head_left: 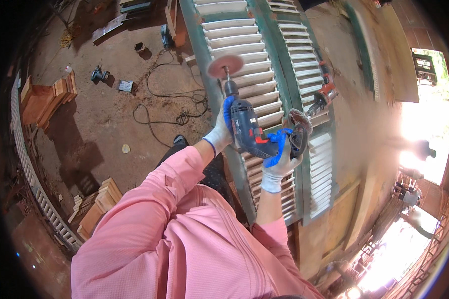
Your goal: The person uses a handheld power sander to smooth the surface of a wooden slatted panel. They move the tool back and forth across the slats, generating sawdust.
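Both my gloved hands hold a dark blue power drill (244,124) above a louvred shutter (264,94) with a green frame and whitish slats. A round reddish sanding disc (225,66) is fitted on the drill's shaft, over the shutter's left edge. My left hand (221,127) is closed around the drill's front body, near the chuck. My right hand (280,160) is closed at the drill's rear handle. Against that hand is a black looped part (298,141), perhaps bundled cord; its exact kind is unclear. Just beyond, a red and black power tool (326,94) lies on the slats.
Left of the shutter, a black cord (182,118) loops across the dirt floor. Another cordless tool (99,74), a small box (125,85) and stacked wooden pieces (50,102) lie further left. Wooden boards (356,204) are on the right, near bright openings.
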`<action>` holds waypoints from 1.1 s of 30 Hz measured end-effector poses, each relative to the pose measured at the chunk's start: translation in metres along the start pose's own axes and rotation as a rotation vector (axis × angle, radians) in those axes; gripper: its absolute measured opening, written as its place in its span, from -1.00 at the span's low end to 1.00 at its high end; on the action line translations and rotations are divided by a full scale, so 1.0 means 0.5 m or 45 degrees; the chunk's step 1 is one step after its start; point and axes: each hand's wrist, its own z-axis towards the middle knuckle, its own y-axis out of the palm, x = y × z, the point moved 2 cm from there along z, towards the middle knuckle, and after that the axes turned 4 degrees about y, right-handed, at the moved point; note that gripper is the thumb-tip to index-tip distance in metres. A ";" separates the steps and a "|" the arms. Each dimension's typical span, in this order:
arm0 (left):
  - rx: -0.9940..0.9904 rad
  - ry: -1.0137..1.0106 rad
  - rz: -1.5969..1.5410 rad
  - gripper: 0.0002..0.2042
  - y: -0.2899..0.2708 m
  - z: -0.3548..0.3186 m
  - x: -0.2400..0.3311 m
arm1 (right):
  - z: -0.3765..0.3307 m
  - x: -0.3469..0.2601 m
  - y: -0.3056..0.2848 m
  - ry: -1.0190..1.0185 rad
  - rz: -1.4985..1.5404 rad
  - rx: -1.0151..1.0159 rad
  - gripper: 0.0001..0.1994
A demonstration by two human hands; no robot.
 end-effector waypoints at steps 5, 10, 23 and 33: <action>0.072 -0.019 -0.042 -0.50 -0.034 0.050 -0.045 | 0.035 0.005 -0.044 0.025 0.030 -0.041 -0.61; 0.044 0.014 -0.052 -0.50 -0.042 0.071 -0.058 | 0.055 0.029 -0.055 0.035 -0.010 -0.083 -0.63; 0.067 -0.059 -0.116 -0.46 -0.069 0.102 -0.079 | 0.070 0.050 -0.089 0.031 -0.051 -0.089 -0.71; 0.061 -0.142 0.016 -0.47 0.007 0.157 -0.107 | 0.128 0.047 -0.112 0.007 0.000 0.003 -0.67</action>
